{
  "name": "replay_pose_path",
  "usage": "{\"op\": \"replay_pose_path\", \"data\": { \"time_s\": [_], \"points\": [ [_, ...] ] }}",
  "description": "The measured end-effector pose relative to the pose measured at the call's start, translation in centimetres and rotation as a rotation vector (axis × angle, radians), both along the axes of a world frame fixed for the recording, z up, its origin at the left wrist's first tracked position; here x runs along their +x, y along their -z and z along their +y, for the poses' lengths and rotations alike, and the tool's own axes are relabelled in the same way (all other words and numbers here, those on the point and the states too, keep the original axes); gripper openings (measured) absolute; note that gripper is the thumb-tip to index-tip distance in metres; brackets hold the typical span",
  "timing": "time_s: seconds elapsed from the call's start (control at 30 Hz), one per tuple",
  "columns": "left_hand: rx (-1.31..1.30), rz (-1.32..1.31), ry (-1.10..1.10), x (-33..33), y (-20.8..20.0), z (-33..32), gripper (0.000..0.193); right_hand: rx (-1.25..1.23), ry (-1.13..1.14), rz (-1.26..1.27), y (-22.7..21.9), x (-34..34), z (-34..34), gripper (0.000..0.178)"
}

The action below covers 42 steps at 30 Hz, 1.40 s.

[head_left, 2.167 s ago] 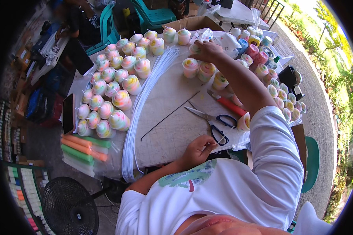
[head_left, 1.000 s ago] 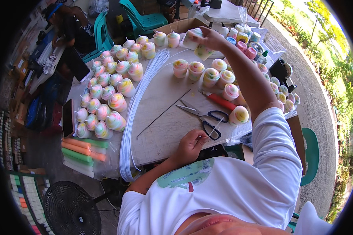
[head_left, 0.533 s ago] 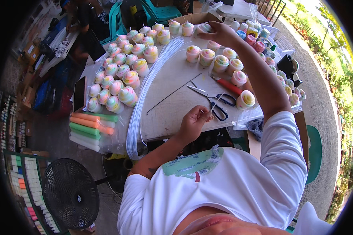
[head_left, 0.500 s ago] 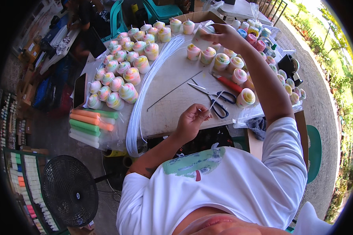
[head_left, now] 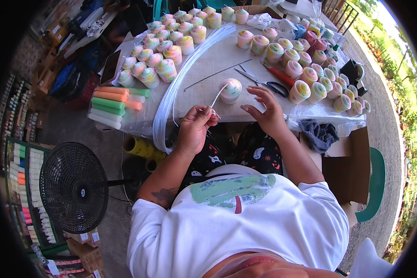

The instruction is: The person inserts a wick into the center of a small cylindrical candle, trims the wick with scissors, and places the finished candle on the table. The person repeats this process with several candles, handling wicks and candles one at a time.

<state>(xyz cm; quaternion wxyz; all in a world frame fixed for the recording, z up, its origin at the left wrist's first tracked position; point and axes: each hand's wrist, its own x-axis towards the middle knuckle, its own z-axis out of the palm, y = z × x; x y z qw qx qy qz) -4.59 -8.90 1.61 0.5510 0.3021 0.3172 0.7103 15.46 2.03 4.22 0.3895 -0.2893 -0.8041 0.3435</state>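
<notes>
My left hand (head_left: 195,126) is closed in a pinch on a short white wick (head_left: 217,97), held above the table's front edge. The wick slants upward and its far end reaches the top of a swirled pastel candle (head_left: 230,92); I cannot tell if it touches. That candle stands upright by itself near the edge. To its right, my right hand (head_left: 268,111) hovers with fingers apart and nothing in them. Beyond that hand lie dark-handled scissors (head_left: 264,84) and a red-handled tool (head_left: 279,74). A thin dark rod (head_left: 217,74) rests behind the candle.
Wicked candles (head_left: 172,54) crowd the left; others without visible wicks (head_left: 300,91) fill the right. A long bundle of white wicks (head_left: 180,76) curves between them. Coloured sticks (head_left: 110,98) lie front left, a grey cloth (head_left: 318,134) front right. A black fan (head_left: 74,187) stands at lower left.
My right hand has come back from the far side of the table to its front edge. A candle now stands between my hands. My left hand still pinches the wick. The view has shifted.
</notes>
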Motion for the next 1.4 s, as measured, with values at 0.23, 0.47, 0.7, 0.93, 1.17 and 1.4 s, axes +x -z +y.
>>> {"op": "replay_pose_path", "data": {
  "time_s": [0.23, 0.47, 0.7, 0.93, 1.17, 1.4],
  "points": [
    [-0.068, -0.149, 0.171, 4.0, 0.3, 0.1, 0.008, -0.431, -0.178, 0.354, 1.5, 0.4, -5.8, 0.031],
    [-0.102, -0.214, 0.198, 5.0, 0.3, 0.3, 0.010, -0.371, -0.177, 0.456, 1.9, -0.2, -6.4, 0.034],
    [-0.129, -0.152, 0.175, 5.6, 0.3, -0.1, 0.017, -0.007, -0.017, 0.289, 1.2, 0.0, -5.9, 0.022],
    [-0.144, -0.012, 0.158, 5.7, -0.3, -0.2, 0.027, 0.023, -0.041, 0.257, 1.0, 0.5, -5.0, 0.014],
    [-0.013, 0.455, -0.001, 4.4, -0.7, 0.3, 0.022, -0.016, -0.075, 0.157, 0.3, 0.8, -4.6, 0.009],
    [0.157, 0.557, -0.037, 4.4, -0.8, 1.6, 0.012, -0.496, -0.085, 0.165, 0.4, 1.1, -4.4, 0.012]
  ]
}}
